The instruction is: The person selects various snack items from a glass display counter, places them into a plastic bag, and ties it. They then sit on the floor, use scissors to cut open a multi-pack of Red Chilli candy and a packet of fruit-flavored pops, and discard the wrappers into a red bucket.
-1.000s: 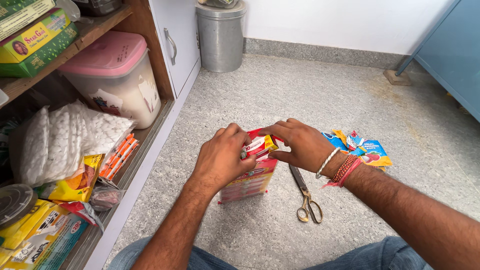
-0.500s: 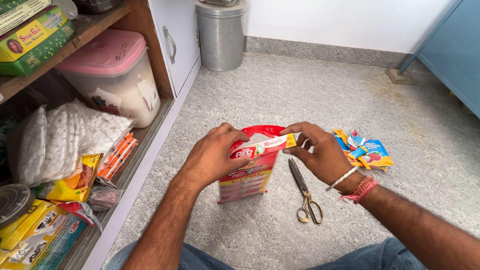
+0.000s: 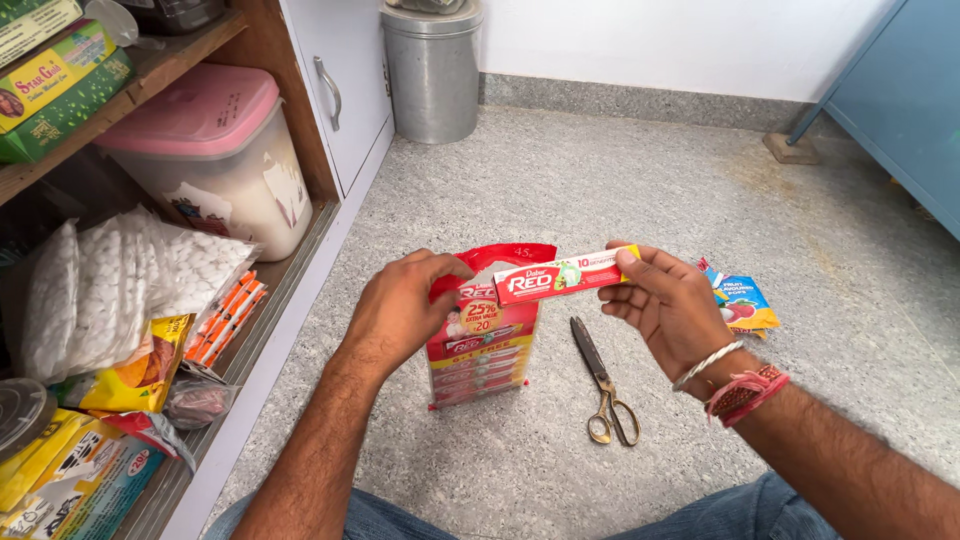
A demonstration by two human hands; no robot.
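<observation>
A red plastic pack of toothpaste boxes [image 3: 483,350] stands upright on the grey floor in front of me. My left hand [image 3: 405,308] grips the pack's open top edge. My right hand [image 3: 668,305] holds one red and white toothpaste box [image 3: 560,275] level, just above and to the right of the pack's mouth. A pair of scissors with brass handles [image 3: 603,382] lies on the floor between the pack and my right wrist.
Colourful snack packets [image 3: 738,300] lie on the floor beyond my right hand. At left, a wooden shelf [image 3: 290,240] holds a pink-lidded white tub [image 3: 215,165], bags of white pellets [image 3: 120,285] and several packets. A steel bin [image 3: 433,70] stands by the far wall.
Both hands were closed together over the pack's top. My right hand has since drawn one toothpaste box out and to the right, while the left hand kept hold of the pack.
</observation>
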